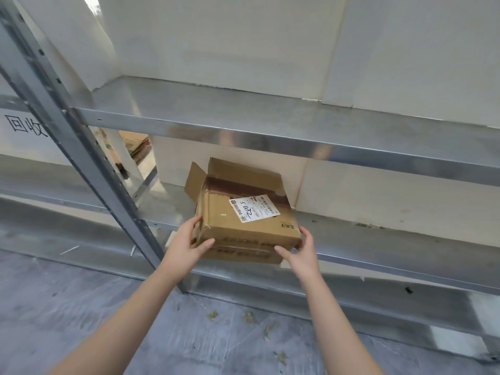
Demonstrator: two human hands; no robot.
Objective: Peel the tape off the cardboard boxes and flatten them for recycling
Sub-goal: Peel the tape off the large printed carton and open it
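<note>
Gripping a cardboard box (pixel 224 217) by its two near corners, both hands reach forward in the head view, the bare forearms running up from the bottom edge. The left hand (pixel 186 239) clasps the near left corner, thumb laid across the front face and fingers running up the left side. The right hand (pixel 300 253) clasps the near right corner, thumb on the front face and fingers wrapped round the right side. The hands are apart, one at each end of the box's front.

The box sits at the front edge of the lower shelf (pixel 378 239) of a metal rack, its near part past the edge; whether it rests there or is lifted cannot be told. Its far flaps (pixel 193 182) stand open. A darker brown band of tape (pixel 232 185) crosses the top, and a white label (pixel 254 208) with handwriting lies over it.

Above is the upper shelf (pixel 243 112), and a perforated upright post (pixel 81 147) slants down the left. Behind that post lies some flattened cardboard (pixel 136 144). Small scraps (pixel 212 315) dot the grey floor (pixel 81 307).
</note>
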